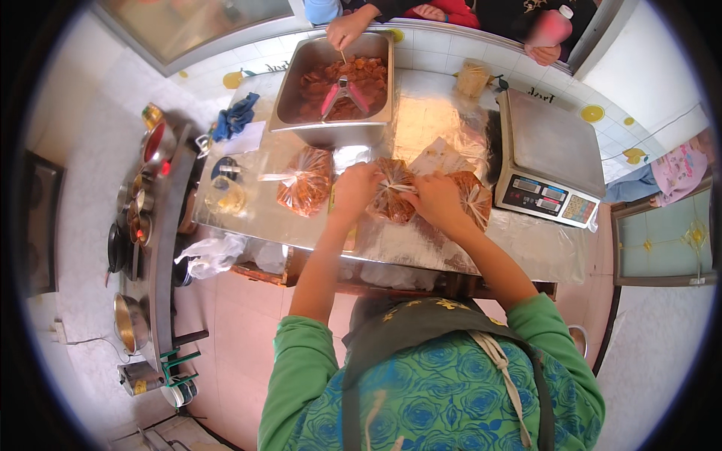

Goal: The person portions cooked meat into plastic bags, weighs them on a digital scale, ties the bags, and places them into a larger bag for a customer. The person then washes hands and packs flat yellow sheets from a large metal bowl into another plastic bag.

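A tied clear plastic bag of reddish sliced food (392, 209) sits on the foil-like tabletop between my hands. My left hand (359, 183) grips its upper left side. From the right, my right hand (435, 197) holds the bag by its knotted top, thumb near the white bag ends. A similar knotted bag (307, 183) rests to the left. Another filled bag (475, 197) lies to the right, partly hidden behind my right hand and forearm. Behind that one is a stained sheet of paper (441, 157).
A deep steel pan (344, 135) of red food holds pink-handled tongs (344, 98); another person's hand (351, 28) dips a stick into it. A weighing scale (550, 152) stands right, a tub of sticks (472, 79) behind. Blue cloth (236, 115) and a tied plastic bag (224, 194) lie left.
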